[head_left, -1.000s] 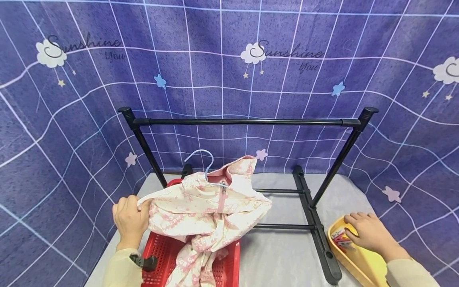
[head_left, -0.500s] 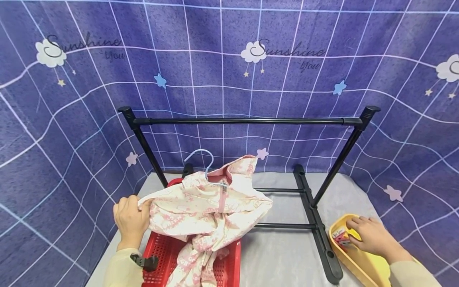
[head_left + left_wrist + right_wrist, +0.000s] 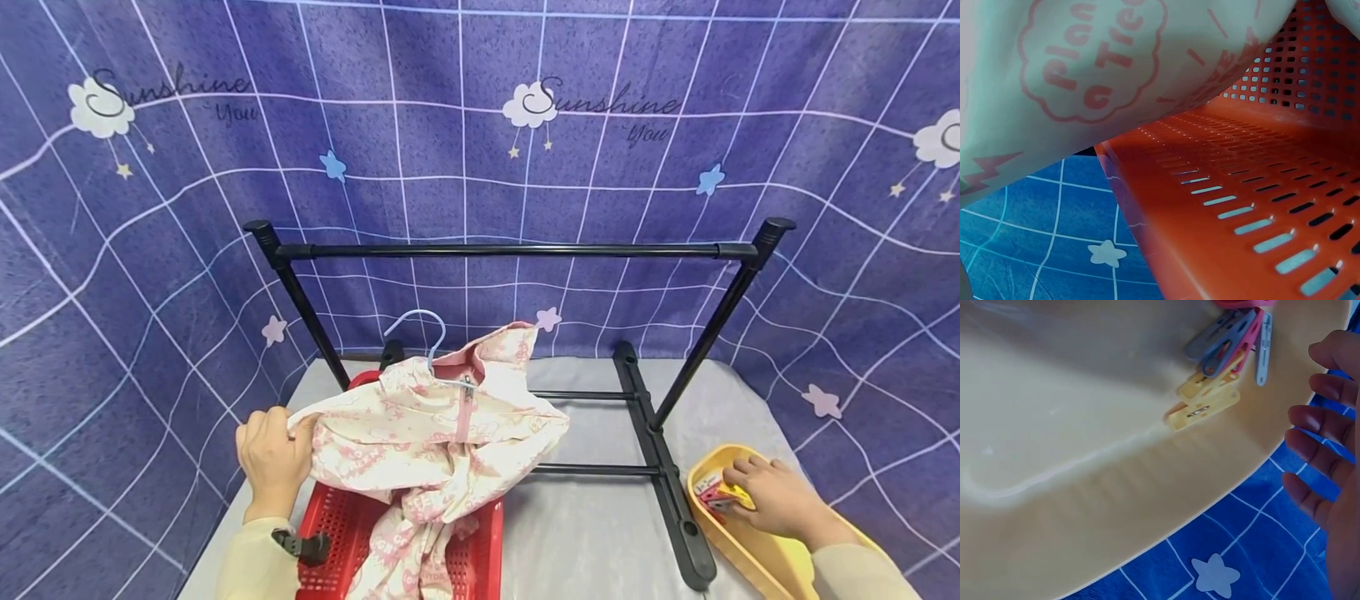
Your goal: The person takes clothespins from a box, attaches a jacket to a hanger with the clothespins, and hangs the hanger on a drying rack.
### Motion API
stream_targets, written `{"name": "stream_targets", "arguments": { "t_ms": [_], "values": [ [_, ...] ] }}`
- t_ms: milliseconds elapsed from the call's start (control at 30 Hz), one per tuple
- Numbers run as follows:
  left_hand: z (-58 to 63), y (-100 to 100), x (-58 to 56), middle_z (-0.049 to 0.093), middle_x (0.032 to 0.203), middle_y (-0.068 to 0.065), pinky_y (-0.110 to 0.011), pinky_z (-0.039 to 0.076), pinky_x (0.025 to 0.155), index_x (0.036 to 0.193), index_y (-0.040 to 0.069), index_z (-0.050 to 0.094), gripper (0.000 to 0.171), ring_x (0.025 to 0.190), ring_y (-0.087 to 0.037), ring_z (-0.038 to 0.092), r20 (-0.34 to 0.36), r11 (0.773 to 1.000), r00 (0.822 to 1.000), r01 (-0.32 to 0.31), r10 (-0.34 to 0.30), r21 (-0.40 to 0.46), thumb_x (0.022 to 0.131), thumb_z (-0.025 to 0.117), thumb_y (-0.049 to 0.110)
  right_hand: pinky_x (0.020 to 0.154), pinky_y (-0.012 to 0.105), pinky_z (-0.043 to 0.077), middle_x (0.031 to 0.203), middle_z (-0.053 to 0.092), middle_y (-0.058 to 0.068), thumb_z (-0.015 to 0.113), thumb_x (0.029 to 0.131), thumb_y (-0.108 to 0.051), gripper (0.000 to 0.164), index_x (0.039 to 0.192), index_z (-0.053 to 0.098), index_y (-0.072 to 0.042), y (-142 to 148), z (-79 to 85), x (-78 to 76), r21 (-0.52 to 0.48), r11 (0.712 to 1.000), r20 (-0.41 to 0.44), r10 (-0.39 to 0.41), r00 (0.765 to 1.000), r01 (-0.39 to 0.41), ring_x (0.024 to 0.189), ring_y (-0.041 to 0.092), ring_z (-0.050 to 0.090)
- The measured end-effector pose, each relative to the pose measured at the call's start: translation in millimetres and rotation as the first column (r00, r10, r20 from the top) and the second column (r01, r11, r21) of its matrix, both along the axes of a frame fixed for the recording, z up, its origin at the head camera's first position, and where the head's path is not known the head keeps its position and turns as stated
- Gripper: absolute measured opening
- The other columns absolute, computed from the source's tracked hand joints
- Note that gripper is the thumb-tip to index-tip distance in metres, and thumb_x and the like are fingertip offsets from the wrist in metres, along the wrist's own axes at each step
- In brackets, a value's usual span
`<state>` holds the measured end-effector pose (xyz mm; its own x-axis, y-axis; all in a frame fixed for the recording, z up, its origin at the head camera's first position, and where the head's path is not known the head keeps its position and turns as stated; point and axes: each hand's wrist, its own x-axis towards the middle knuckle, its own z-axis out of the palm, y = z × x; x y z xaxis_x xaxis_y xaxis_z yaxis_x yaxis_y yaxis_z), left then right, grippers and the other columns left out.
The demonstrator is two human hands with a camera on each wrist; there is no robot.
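Observation:
My left hand grips the left side of a white and pink printed zip-up jacket, its fingers curled over the fabric. A light blue clothes hanger pokes its hook out of the jacket's neck; the rest is mostly hidden inside. The lower part of the jacket lies in a red perforated basket. My right hand is over the front of a yellow tray, beside a small pile of clothespins in pink, yellow and grey-blue. In the right wrist view its fingers are loosely spread and hold nothing.
A black clothes rack stands behind the jacket, its right foot running between basket and tray. Grey-white cloth covers the table. A purple-blue grid-patterned curtain surrounds the back and sides.
The right hand has shifted slightly over the tray, and more yellow now shows by its fingertips. The left hand and jacket have stayed in place.

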<state>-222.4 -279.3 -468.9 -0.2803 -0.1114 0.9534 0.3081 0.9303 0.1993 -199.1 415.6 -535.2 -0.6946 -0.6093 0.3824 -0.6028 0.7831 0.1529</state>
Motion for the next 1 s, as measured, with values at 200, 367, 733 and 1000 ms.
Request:
{"name": "stream_targets", "arguments": {
  "t_ms": [200, 367, 733, 1000],
  "values": [
    [0.0, 0.3, -0.4, 0.041, 0.063, -0.020, -0.052, 0.025, 0.062, 0.073, -0.002, 0.047, 0.068, 0.061, -0.043, 0.041, 0.011, 1.000, 1.000, -0.005, 0.005, 0.001, 0.096, 0.047, 0.061, 0.056, 0.037, 0.035, 0.078, 0.045, -0.011, 0.088, 0.053, -0.027, 0.043, 0.079, 0.054, -0.023, 1.7, -6.1, 0.4, -0.002, 1.000, 0.007, 0.005, 1.000, -0.005, 0.072, 0.018, 0.051],
    [0.5, 0.7, -0.1, 0.041, 0.063, -0.020, -0.053, 0.026, 0.062, 0.073, -0.002, 0.047, 0.067, 0.061, -0.043, 0.041, 0.006, 1.000, 1.000, -0.004, 0.004, -0.001, 0.096, 0.047, 0.061, 0.056, 0.037, 0.035, 0.080, 0.048, -0.009, 0.088, 0.054, -0.026, 0.042, 0.081, 0.057, -0.023, 4.0, -11.7, 1.0, 0.006, 1.000, 0.045, -0.020, 0.999, 0.020, 0.074, 0.019, 0.051],
    [-1.2, -0.4, 1.3, 0.042, 0.064, -0.021, -0.053, 0.026, 0.061, 0.073, -0.003, 0.048, 0.066, 0.062, -0.043, 0.041, 0.001, 1.000, 1.000, -0.008, 0.008, -0.001, 0.096, 0.049, 0.059, 0.056, 0.044, 0.039, 0.083, 0.052, -0.007, 0.089, 0.056, -0.030, 0.042, 0.084, 0.059, -0.021, 7.7, -20.5, 2.5, 0.025, 0.998, 0.054, -0.055, 0.997, 0.054, 0.075, 0.020, 0.053],
    [-1.8, 0.4, 2.5, 0.042, 0.064, -0.021, -0.052, 0.025, 0.061, 0.074, -0.003, 0.049, 0.066, 0.061, -0.043, 0.041, -0.009, 1.000, 1.000, -0.003, 0.003, -0.004, 0.096, 0.049, 0.059, 0.059, 0.051, 0.043, 0.086, 0.052, -0.004, 0.089, 0.056, -0.031, 0.045, 0.090, 0.061, -0.020, 7.0, -22.6, 4.0, 0.053, 0.994, 0.099, -0.096, 0.990, 0.091, 0.078, 0.023, 0.054]
  ]
}}
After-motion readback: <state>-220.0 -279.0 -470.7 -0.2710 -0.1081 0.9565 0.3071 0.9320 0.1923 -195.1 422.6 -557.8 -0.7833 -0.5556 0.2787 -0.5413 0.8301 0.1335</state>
